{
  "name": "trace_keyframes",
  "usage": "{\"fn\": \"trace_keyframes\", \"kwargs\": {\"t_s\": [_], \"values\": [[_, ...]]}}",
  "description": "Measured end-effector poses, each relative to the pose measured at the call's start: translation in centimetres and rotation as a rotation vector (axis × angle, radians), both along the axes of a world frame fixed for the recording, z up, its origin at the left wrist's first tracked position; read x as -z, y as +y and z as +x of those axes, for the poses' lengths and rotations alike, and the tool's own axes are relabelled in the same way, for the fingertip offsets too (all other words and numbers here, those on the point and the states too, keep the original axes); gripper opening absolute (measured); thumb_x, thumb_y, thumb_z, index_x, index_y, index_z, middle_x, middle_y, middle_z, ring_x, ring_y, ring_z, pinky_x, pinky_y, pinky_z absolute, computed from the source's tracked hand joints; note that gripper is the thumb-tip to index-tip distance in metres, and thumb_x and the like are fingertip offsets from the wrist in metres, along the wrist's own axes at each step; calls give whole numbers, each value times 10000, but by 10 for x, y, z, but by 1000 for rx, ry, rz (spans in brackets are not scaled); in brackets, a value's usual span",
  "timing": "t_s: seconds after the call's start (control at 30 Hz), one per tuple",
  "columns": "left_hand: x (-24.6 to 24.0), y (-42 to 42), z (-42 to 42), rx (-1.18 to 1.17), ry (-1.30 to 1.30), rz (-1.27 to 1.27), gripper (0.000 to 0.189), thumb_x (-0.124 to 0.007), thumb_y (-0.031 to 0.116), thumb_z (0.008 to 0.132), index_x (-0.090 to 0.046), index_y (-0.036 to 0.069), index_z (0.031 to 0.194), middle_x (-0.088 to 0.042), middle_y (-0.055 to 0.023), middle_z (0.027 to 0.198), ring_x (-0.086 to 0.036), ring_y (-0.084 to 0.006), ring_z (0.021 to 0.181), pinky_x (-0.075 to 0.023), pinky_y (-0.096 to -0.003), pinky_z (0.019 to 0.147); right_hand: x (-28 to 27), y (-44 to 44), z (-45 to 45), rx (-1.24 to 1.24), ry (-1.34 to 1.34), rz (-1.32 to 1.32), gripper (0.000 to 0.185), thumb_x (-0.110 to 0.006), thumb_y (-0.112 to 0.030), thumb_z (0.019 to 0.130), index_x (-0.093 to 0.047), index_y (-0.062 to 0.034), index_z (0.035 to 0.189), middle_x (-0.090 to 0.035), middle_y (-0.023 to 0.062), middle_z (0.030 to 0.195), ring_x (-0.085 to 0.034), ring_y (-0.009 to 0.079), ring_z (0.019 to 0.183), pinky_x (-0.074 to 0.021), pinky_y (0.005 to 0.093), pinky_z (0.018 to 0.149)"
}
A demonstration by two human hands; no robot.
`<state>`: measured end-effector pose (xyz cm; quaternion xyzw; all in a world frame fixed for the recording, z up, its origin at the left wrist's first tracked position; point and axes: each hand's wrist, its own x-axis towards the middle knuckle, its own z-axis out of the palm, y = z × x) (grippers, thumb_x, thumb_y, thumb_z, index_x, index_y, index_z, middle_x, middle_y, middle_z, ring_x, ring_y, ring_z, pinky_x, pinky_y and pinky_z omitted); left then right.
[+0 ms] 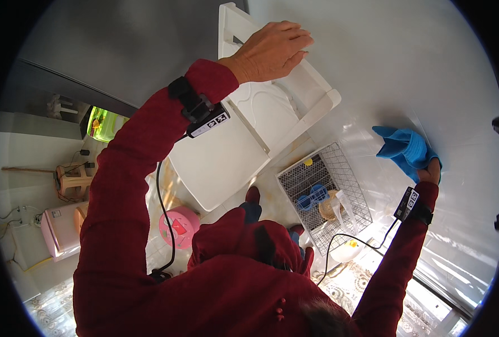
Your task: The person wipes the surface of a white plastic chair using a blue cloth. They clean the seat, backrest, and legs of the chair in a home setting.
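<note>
My right hand (430,170) grips a bright blue cloth (409,147) at the right. The cloth is bunched and lies against a glossy light grey wall surface (401,76); part of my hand is hidden behind its folds. My left hand (270,50) is at the top, its back towards me and its fingers stretched out to the right. It appears over the backrest of a white chair (224,164); I cannot tell whether it touches the frame. Nothing shows in its fingers.
A wire cage (350,189) with blue cups (312,196) inside stands on the floor near my feet. A round pink stool (178,227) is at the lower left. Farther left are a lit green tank (106,124), a beige stool (73,179) and a pink box (60,231). Black cables hang from my wrist devices.
</note>
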<state>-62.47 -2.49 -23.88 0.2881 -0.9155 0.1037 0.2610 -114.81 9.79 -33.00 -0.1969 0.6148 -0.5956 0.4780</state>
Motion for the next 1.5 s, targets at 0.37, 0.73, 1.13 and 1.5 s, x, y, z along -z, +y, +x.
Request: {"fn": "trace_keyframes", "kwargs": {"t_s": [0.37, 0.73, 1.13, 1.5], "values": [[47, -98, 33, 19, -393, 149, 252, -420, 226, 951, -597, 47, 940, -616, -167, 744, -583, -340, 723, -426, -449, 715, 7, -41, 46, 5, -138, -21, 384, -466, -165, 957, -486, 50, 1275, -554, 164, 1257, -550, 289, 1135, -446, 391, 993], [52, -95, 32, 0, -401, -97, 203, -449, 171, 930, -595, 90, 1046, -627, -89, 701, -591, -274, 654, -421, -392, 637, -15, -105, 146, -100, -76, -126, 495, -487, -280, 974, -387, 7, 1365, -512, 181, 1300, -541, 322, 1144, -470, 408, 960], [27, -82, 24, -138, -281, 431, 831, -323, 774, 823, -617, 47, 546, -497, -99, 463, -531, -258, 502, -475, -360, 733, -16, -136, 163, -149, 84, -166, 558, -464, -350, 976, -333, -23, 1408, -441, 162, 1382, -493, 311, 1214, -412, 415, 1021], [18, -81, 33, 18, -345, 495, 847, -520, 805, 687, -643, -24, 810, -555, -88, 695, -504, -227, 753, -379, -316, 785, -2, -143, 154, -54, -30, -64, 479, -419, -268, 997, -380, 40, 1362, -491, 176, 1330, -529, 304, 1172, -438, 407, 1004]]}}
